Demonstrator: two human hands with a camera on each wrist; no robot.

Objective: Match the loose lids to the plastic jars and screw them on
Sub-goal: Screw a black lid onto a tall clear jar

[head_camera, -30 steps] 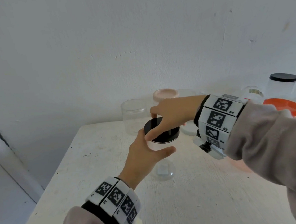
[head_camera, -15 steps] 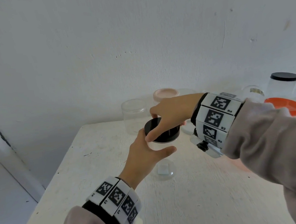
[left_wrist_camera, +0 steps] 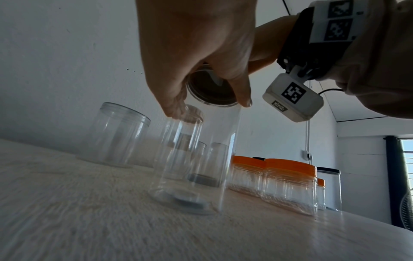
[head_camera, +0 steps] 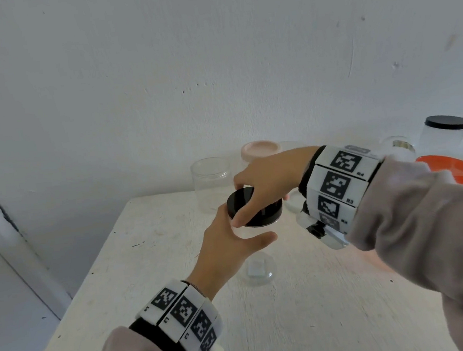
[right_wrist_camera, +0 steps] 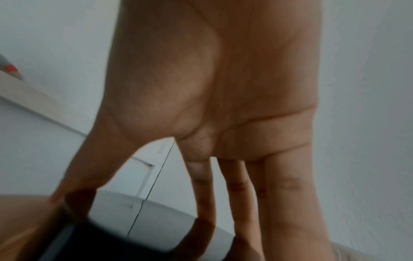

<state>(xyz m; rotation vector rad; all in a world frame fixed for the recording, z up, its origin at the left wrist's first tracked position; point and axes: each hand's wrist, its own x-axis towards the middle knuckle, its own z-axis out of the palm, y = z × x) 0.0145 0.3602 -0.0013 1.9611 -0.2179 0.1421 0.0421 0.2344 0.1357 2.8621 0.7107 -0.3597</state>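
Fingers of my right hand grip the black lid on the jar my left hand holds, mid-table. Orange-lidded jars look done; the open jar by the back edge waits.

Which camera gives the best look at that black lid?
The head view: the black lid sits whole on its jar, gripped by the right hand. The left wrist view shows only its underside; the right wrist view, a blurred edge.
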